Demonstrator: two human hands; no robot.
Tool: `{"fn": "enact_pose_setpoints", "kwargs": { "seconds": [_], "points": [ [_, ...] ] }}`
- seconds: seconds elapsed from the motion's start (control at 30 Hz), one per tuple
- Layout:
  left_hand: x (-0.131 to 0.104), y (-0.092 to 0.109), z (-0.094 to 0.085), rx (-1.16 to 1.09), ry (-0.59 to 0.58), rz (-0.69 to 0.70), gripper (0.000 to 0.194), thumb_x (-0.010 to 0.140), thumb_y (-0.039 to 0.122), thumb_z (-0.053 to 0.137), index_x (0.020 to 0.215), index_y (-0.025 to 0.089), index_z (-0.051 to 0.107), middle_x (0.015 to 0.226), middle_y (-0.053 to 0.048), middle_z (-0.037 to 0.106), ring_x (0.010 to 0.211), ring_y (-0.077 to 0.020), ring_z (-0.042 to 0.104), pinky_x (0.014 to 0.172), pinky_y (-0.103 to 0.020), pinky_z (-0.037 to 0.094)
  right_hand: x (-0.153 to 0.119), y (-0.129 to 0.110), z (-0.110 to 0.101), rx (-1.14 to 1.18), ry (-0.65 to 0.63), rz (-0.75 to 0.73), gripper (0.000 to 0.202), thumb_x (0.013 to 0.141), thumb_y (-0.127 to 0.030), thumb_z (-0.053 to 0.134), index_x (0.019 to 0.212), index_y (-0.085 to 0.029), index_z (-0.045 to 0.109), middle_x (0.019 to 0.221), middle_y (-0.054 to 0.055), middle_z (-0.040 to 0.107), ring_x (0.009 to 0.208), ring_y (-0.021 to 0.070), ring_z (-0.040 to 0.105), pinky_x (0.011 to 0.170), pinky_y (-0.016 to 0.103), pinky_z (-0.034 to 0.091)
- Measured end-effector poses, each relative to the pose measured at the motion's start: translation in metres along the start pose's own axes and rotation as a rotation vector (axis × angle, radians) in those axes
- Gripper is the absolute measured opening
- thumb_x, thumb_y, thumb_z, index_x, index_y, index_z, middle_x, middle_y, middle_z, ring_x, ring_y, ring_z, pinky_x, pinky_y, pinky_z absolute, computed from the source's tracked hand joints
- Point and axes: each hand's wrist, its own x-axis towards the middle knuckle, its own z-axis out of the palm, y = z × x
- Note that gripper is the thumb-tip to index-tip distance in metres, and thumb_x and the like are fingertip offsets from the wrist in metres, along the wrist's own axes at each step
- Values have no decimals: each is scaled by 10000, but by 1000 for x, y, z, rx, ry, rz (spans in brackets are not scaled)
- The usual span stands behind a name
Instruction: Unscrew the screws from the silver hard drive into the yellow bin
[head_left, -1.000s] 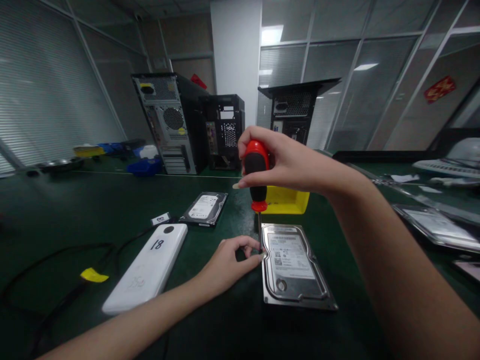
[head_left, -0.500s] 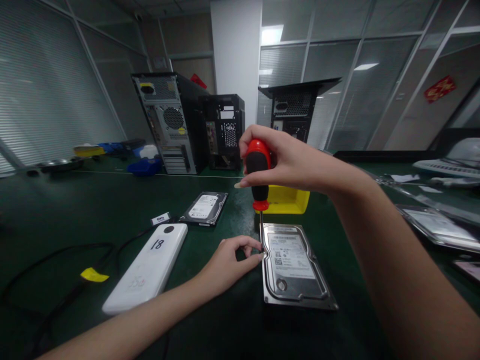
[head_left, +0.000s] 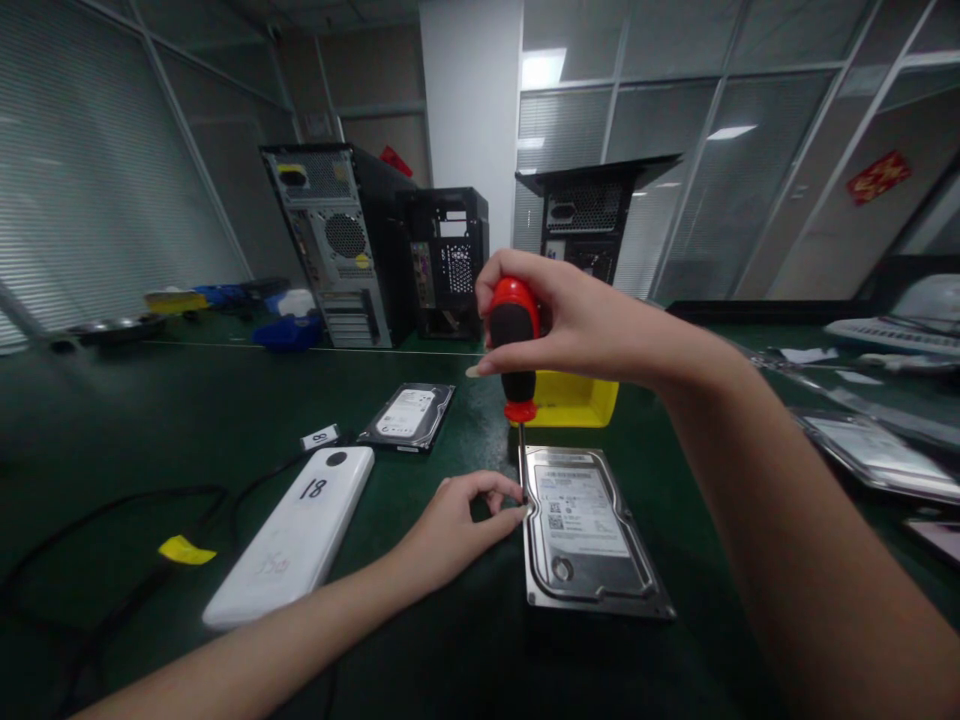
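Note:
My right hand (head_left: 540, 315) is wrapped around the red and black handle of a screwdriver (head_left: 515, 340), thumb and fingers closed on it. The screwdriver stands nearly upright, its shaft pointing down to the left edge of a silver hard drive (head_left: 589, 575). That drive lies flat with its white label up. At the same edge, my left hand (head_left: 469, 515) pinches thumb and forefinger together beside the screwdriver tip. Whatever sits between those fingertips is too small to make out. The tip itself is partly hidden by the fingers.
A second hard drive (head_left: 411, 415) lies farther back. Left of my hands are a white power bank (head_left: 292, 540) marked 18 and black cables (head_left: 135, 490). Behind the screwdriver sits a yellow bin (head_left: 581, 400). Computer cases (head_left: 345, 245) stand at the back; another drive (head_left: 877, 450) is at right.

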Motion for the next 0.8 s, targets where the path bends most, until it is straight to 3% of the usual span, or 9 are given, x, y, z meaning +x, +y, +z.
{"fn": "enact_pose_setpoints", "kwargs": {
  "seconds": [0.8],
  "points": [
    [-1, 0, -1, -7, -23, -13, 246, 813, 383, 619, 932, 178, 686, 700, 41, 499, 688, -145, 487, 684, -245, 354, 0, 1, 2, -17, 11, 8, 343, 726, -310, 704, 962, -173, 497, 968, 17, 529, 818, 153, 544, 675, 291, 485]
  ]
}}
